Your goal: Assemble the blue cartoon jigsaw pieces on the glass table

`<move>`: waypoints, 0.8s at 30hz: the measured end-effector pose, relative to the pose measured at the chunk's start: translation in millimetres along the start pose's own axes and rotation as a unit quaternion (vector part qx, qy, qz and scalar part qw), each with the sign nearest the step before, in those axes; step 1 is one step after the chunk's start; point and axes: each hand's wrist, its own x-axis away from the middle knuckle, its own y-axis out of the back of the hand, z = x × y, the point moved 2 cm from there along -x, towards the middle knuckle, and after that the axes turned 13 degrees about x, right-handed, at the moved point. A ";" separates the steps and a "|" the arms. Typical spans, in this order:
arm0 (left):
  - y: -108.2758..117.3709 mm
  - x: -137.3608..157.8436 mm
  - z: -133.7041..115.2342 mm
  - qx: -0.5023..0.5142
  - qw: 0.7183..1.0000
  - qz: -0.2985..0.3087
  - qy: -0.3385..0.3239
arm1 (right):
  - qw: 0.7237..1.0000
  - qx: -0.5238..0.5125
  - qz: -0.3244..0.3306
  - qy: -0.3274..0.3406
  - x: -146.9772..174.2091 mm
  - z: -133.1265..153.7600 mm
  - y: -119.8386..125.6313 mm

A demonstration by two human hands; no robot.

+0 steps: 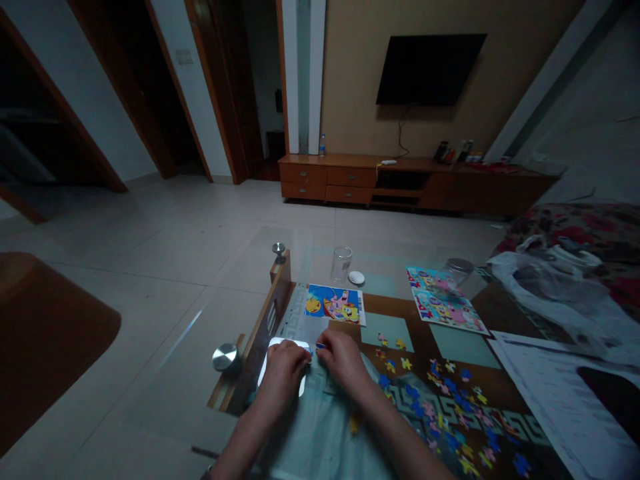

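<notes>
My left hand (285,363) is pinched at the fingertips over a white rounded panel (302,387). A small light-blue puzzle piece (311,352) shows at those fingertips. Just to its right, my right hand (343,357) is closed with a dark-blue puzzle piece (320,345) between thumb and finger. The two hands are close together but apart. Beyond them lies a cartoon picture card (335,305) in blue, pink and yellow. Several loose puzzle pieces (450,387) are scattered over the glass table to the right of my right forearm.
A clear jar (341,264) and a white lid (357,278) stand past the card. Another clear jar (458,270) sits by a second picture sheet (445,300). Printed papers (555,393) and a plastic bag (540,293) lie right. A wooden panel (273,313) borders the left.
</notes>
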 end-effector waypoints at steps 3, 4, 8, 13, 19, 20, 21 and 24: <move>7.2 -0.2 3.3 0.078 0.997 -0.021 0.006 | 1.000 -0.026 0.003 0.007 11.6 -1.7 4.4; 8.5 -0.6 5.4 0.105 0.994 -0.026 0.013 | 0.999 -0.034 0.005 0.010 15.4 -1.8 4.4; 8.1 -2.7 15.6 0.192 0.980 -0.024 0.048 | 0.999 -0.053 0.006 -0.002 25.4 -1.7 0.1; 5.6 -0.8 20.2 0.220 0.973 -0.027 0.065 | 0.998 -0.051 0.019 -0.007 26.1 -1.9 -5.4; 1.5 8.2 11.9 0.145 0.987 -0.037 0.052 | 0.998 -0.054 0.015 0.014 30.5 -7.0 -9.6; -0.4 9.7 10.6 0.123 0.991 -0.037 0.047 | 0.998 -0.054 0.021 0.019 32.7 -7.5 -10.2; -2.6 10.9 9.5 0.100 0.993 -0.038 0.044 | 0.998 -0.055 0.027 0.023 35.2 -7.8 -10.7; -9.6 12.7 7.1 0.036 0.998 -0.041 0.034 | 0.997 -0.052 0.043 0.024 43.1 -7.6 -11.5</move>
